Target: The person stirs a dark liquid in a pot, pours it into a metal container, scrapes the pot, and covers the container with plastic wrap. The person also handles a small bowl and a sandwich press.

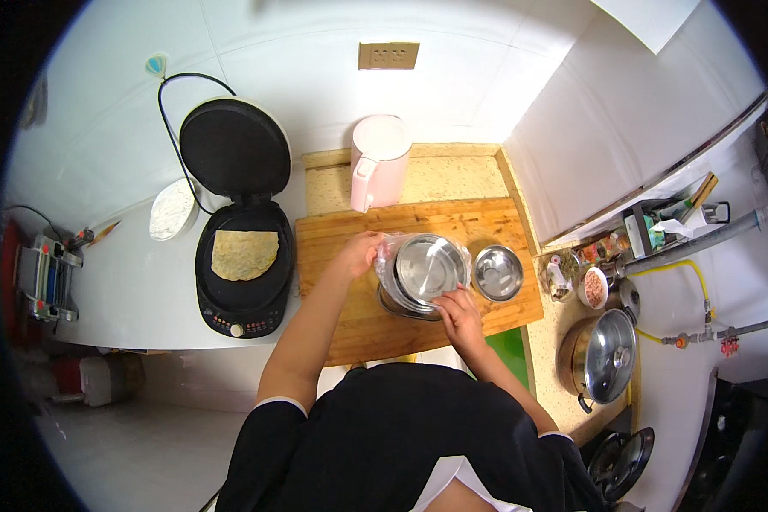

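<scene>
A round stainless steel vessel (430,265) stands on a wooden cutting board (352,320) in front of me. Clear plastic film (387,253) is gathered around its rim. With its fingers bent, my left hand (360,253) pinches the film at the upper left. My right hand (463,320) grips the film at the near right edge, its fingertips against the rim. Whether the shiny top is a lid or the vessel's inside, I cannot tell. Just right of the vessel sits a small stainless steel bowl (498,273), touched by neither hand.
A folded flatbread (244,255) lies in a raised-lid electric griddle (246,307) on the left, beside a bowl of white powder (173,210). Behind the board stands a pink kettle (381,163). Rightward are a lidded pot (598,358) and a small bowl of pinkish pieces (593,288).
</scene>
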Available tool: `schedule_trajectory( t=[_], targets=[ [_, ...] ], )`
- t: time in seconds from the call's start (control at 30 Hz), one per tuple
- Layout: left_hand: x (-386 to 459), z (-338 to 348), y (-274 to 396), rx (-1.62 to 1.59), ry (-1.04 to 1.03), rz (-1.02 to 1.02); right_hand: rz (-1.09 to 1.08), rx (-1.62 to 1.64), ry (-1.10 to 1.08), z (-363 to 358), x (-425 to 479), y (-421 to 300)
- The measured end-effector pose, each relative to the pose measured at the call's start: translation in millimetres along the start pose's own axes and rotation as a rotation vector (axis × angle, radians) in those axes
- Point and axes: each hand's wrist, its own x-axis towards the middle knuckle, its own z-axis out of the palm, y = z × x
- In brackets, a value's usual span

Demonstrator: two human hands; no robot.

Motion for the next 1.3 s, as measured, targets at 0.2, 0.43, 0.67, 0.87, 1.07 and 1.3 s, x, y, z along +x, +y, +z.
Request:
schedule_trajectory(
  t=[0.2, 0.43, 0.67, 0.87, 1.07, 1.3],
  targets=[
    [8, 3, -8, -0.213, 0.065, -0.085, -0.03, -0.06, -0.004, 2, 2, 0],
    [-17, 40, -1, 0.46, 0.26, 0.384, -0.03, -0.136, -0.123, -16, 7, -16],
    [-68, 144, 17, 1.613, 0.034, 0.909, 0.204, -0.189, -0.036, -17, 27, 9],
    [-62, 141, 4, 1.702, 0.069, 0.913, 0.236, -0.184, -0.01, -5, 23, 22],
    [-60, 140, 1, 1.721, 0.07, 0.911, 0.259, -0.177, -0.04, -1, 21, 27],
    [-61, 142, 1, 1.727, 0.095, 0.898, 0.264, -0.187, -0.058, 0, 21, 30]
  ],
)
